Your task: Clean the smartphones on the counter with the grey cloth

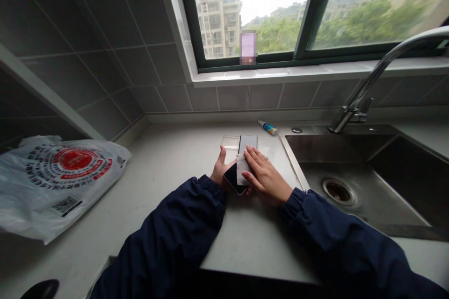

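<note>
A black smartphone (pixel 248 144) lies tilted on the pale stone countertop (pixel 168 159), its screen facing up. My left hand (pixel 220 169) grips its lower left edge, with the thumb raised alongside it. My right hand (pixel 264 175) lies flat over a folded white cloth (pixel 242 169), pressing the cloth onto the screen. The cloth and fingers hide the phone's middle. Just behind the phone sits a clear plastic piece (pixel 230 147), perhaps a case or a screen film. A small blue-and-white tube (pixel 267 127) lies farther back, beyond my right fingers.
A steel sink (pixel 351 182) with a drain and a curved chrome faucet (pixel 379 72) lies to the right. A white printed plastic bag (pixel 59 182) rests on the countertop at the left. Grey wall tiles and a window stand behind.
</note>
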A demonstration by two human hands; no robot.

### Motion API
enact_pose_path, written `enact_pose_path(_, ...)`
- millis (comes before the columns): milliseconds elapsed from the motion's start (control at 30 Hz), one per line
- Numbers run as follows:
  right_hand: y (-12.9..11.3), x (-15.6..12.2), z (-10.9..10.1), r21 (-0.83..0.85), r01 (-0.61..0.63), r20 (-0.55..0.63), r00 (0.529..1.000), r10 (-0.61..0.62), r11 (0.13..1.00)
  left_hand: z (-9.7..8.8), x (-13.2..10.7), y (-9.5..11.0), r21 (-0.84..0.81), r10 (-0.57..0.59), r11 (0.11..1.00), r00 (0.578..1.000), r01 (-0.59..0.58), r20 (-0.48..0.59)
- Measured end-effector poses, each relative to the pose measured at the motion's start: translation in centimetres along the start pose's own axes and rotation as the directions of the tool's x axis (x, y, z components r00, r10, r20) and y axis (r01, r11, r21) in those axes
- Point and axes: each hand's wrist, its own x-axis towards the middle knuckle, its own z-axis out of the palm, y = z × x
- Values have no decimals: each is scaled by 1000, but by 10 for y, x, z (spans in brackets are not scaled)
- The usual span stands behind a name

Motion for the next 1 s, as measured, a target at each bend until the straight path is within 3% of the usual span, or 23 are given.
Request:
enact_pose_path(200, 2, 0, 0, -2, -30, -32, 999, 30, 1000, -9, 0, 0, 112, -61, 992, 998, 58, 22)
enact_pose_path(467, 2, -1, 1, 1, -7, -2, 1000, 7, 1000, -7, 2, -1, -6, 29, 1000, 1000, -29, -8)
enact_pose_path(767, -10, -3, -3, 69, 173, 112, 977, -180, 983, -5, 5, -2, -107, 84, 990, 992, -94, -90)
enact_pose_path(900, -19, -3, -8, 135, 220, 171, 955, -242, 966, -4, 4, -3, -76, 94, 991, 974, -112, -204)
enact_pose_path(1000, -25, -3, -12, 185, 251, 197, 938, -286, 950, -6, 5, -3, -51, 85, 994, 973, -98, -215)
